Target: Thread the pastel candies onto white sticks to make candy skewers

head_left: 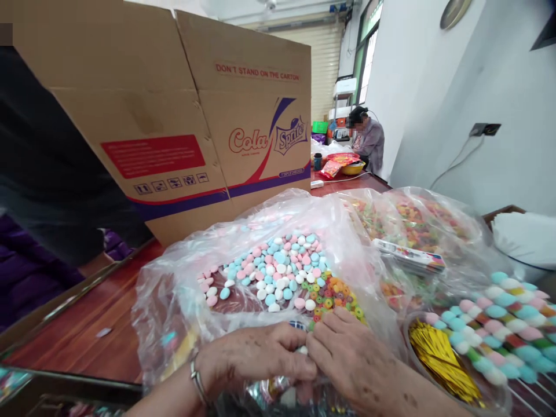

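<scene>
My left hand (pixel 256 354), with a metal bangle at the wrist, meets my right hand (pixel 351 362) at the bottom centre. The fingers of both are closed together, and what they grip is mostly hidden. A bit of white shows between them, and a shiny clear wrapper (pixel 267 389) lies below the left fingers. Just beyond, pink, blue and white round candies (pixel 273 269) sit in an opened clear plastic bag (pixel 169 278). Small ring gummies (pixel 336 292) in orange, green and red lie against them, close to the right knuckles.
On the right, gold twist ties (pixel 441 359) fill a clear tub, beside stacked candy skewers (pixel 504 324). Bags of gummies (pixel 412 217) and a narrow printed box (pixel 408 255) lie behind. A large carton (pixel 256 75) stands at the back left. Another person (pixel 369 139) sits farther off.
</scene>
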A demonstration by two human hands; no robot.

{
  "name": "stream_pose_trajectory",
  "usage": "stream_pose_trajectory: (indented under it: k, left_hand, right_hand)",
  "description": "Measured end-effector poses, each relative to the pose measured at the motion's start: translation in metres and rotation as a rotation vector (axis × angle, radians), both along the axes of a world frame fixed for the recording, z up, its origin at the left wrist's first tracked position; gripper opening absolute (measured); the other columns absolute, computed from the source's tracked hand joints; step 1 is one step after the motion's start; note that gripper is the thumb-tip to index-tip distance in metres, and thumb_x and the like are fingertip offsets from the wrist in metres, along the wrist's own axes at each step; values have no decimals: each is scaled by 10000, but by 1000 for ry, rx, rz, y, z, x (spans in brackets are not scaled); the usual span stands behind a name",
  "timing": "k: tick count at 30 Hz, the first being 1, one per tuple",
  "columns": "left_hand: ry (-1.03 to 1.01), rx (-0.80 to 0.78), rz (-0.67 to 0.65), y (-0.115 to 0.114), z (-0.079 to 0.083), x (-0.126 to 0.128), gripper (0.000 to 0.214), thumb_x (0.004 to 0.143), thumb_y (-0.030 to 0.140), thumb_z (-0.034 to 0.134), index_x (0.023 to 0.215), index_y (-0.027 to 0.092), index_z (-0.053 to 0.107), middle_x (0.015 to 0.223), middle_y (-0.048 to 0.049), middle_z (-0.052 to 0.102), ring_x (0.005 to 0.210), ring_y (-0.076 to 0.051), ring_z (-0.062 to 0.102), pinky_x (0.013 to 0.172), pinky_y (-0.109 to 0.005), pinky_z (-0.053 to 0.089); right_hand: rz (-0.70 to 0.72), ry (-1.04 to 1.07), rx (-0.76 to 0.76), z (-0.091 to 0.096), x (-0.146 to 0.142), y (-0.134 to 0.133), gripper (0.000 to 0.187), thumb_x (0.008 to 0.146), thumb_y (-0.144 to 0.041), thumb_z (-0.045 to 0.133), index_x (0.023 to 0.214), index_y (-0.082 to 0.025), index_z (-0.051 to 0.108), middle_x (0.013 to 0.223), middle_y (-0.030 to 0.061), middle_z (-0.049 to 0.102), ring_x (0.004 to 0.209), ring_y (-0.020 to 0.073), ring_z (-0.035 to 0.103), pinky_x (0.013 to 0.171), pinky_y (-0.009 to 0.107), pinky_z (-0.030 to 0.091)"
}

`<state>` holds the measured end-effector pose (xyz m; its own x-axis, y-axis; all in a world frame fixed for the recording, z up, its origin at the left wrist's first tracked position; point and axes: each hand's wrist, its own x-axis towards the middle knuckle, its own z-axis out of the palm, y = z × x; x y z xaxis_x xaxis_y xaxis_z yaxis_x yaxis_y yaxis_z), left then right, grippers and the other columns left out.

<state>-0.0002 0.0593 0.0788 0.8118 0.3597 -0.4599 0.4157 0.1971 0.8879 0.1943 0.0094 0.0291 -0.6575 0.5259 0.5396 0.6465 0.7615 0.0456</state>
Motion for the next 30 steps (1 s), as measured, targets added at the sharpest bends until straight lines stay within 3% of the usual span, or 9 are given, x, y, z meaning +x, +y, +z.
stream_pose_trajectory:
  k: [4, 7, 11, 16, 18, 20, 24, 26, 30]
  left_hand:
    - [-112, -181, 151, -4, -13, 6, 247, 745, 415, 695, 765, 170, 716, 651, -39, 654, 502, -152, 587, 464, -221, 364]
    - [-14, -35, 218, -7, -11, 7, 167, 716, 368, 737, 712, 202, 721, 542, -7, 595, 409, -132, 500, 421, -221, 303]
    - [25, 173, 128, -5, -5, 9, 179, 773, 389, 697, 867, 240, 735, 544, 18, 576, 421, -130, 469, 416, -215, 315]
    - [36, 72, 16, -3, -6, 13, 245, 873, 428, 555, 854, 229, 697, 825, -56, 694, 683, -181, 630, 475, -193, 354]
    - [67, 91, -29, -6, -8, 15, 222, 902, 367, 505, 866, 230, 676, 824, -47, 684, 659, -172, 622, 475, -194, 347]
    - [50, 291, -74, -12, -14, 17, 209, 919, 287, 468, 858, 224, 657, 797, -34, 661, 637, -163, 593, 537, -215, 390]
    - [-13, 975, -51, -25, -31, 18, 202, 911, 149, 438, 862, 193, 630, 815, -56, 626, 695, -182, 530, 667, -271, 391]
    - [-17, 1086, 22, -26, -36, 18, 192, 903, 139, 445, 843, 190, 620, 772, -47, 602, 653, -175, 478, 643, -276, 366]
    - [-58, 716, 221, -17, -28, 18, 249, 907, 283, 503, 696, 198, 603, 621, 4, 536, 562, -147, 444, 552, -233, 361]
  right_hand:
    - [-11, -105, 3, 7, 7, 0, 114, 905, -142, 476, 841, -182, 562, 777, 39, 585, 726, 209, 468, 726, 377, 340]
    - [-58, -231, -49, 14, 14, -3, 141, 887, -100, 455, 853, -166, 574, 805, 66, 600, 779, 231, 495, 780, 402, 358]
    - [-86, -290, -101, 23, 17, -3, 154, 879, -84, 445, 847, -159, 575, 785, 78, 600, 780, 233, 508, 811, 410, 377]
    - [-70, -311, -99, 23, 9, -5, 137, 875, -119, 472, 800, -155, 581, 738, 82, 603, 727, 224, 506, 770, 410, 399]
    - [-60, -320, -118, 20, 8, -8, 122, 861, -129, 489, 804, -150, 595, 719, 82, 608, 701, 223, 515, 752, 414, 409]
    - [-77, -323, -186, 21, 9, -10, 104, 838, -127, 513, 799, -151, 606, 706, 78, 619, 663, 217, 526, 703, 394, 421]
    - [-44, -388, -421, 30, 19, -6, 144, 829, -117, 541, 722, -171, 620, 663, 44, 634, 570, 172, 526, 537, 308, 388]
    - [-23, -334, -449, 33, 24, -3, 181, 859, -113, 517, 728, -172, 628, 691, 40, 651, 606, 166, 553, 562, 296, 419]
    - [-117, -136, -171, 28, 25, -5, 237, 926, -140, 440, 1054, -102, 636, 1074, 139, 674, 997, 275, 578, 910, 472, 441]
